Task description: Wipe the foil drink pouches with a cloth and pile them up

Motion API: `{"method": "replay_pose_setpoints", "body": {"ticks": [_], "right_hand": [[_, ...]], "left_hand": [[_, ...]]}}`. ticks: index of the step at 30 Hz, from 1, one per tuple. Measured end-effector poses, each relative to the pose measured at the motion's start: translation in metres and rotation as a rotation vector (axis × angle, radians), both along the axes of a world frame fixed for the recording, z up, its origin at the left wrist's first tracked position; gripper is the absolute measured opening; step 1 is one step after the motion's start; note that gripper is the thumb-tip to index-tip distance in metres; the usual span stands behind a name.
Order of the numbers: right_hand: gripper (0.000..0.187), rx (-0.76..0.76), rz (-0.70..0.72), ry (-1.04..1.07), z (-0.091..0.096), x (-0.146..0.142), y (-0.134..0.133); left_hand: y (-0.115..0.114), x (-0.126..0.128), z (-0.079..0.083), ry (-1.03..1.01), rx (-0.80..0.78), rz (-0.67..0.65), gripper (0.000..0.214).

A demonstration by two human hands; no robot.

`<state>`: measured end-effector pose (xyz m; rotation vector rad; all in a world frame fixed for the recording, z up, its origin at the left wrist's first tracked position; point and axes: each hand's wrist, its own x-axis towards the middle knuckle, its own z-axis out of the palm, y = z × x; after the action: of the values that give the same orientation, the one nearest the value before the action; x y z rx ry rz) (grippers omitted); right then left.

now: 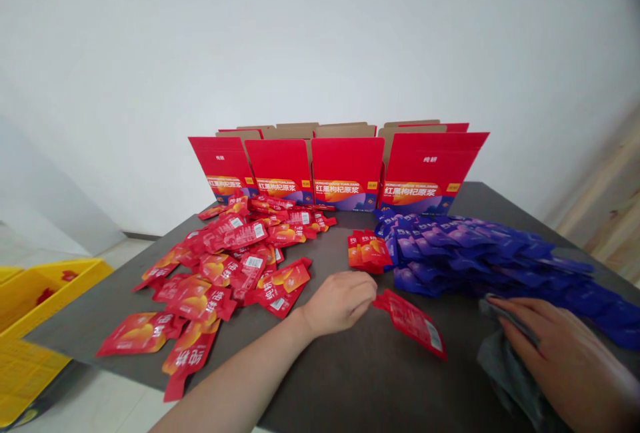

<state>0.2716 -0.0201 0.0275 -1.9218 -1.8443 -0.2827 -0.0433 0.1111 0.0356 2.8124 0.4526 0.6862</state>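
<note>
My left hand is closed on the narrow neck of a red pouch, which sticks out to the right above the dark tabletop. In my right hand, at the lower right, is a bunched grey cloth, gripped between thumb and fingers. Just beyond my left hand lies a small overlapping stack of red pouches. It touches the edge of a long spread of overlapping blue pouches. To the left of my hand is a loose heap of red pouches, lying at various angles.
Several open red cartons stand in a row at the back of the dark table, flaps up, close to a white wall. A yellow crate with some red items in it stands at the table's left side.
</note>
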Motion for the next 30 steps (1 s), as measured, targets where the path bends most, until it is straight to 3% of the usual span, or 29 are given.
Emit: {"method": "replay_pose_setpoints", "body": {"ticks": [3,5,10,13,16,25,30], "right_hand": [[0.037,-0.008,0.021,-0.013,0.012,-0.002,0.002],[0.034,-0.01,0.083,0.021,0.014,-0.025,0.004],[0.026,-0.102,0.254,-0.025,-0.003,-0.107,0.014],[0.023,-0.12,0.264,-0.051,-0.015,-0.127,0.018],[0.024,-0.116,0.229,-0.061,-0.021,-0.116,0.016],[0.026,-0.145,0.01,-0.139,-0.031,-0.038,-0.002],[0.028,-0.144,-0.006,-0.097,-0.024,-0.037,0.0]], "left_hand": [[-0.003,0.002,0.001,0.108,0.205,-0.126,0.022],[-0.006,0.005,0.001,0.182,0.283,-0.199,0.019],[-0.01,0.01,-0.006,0.25,0.419,-0.225,0.017],[-0.01,0.01,-0.009,0.273,0.451,-0.22,0.012],[-0.009,0.01,-0.01,0.299,0.436,-0.208,0.009],[-0.008,0.012,-0.01,0.301,0.358,-0.189,0.009],[-0.008,0.011,-0.01,0.312,0.341,-0.171,0.009]]}}
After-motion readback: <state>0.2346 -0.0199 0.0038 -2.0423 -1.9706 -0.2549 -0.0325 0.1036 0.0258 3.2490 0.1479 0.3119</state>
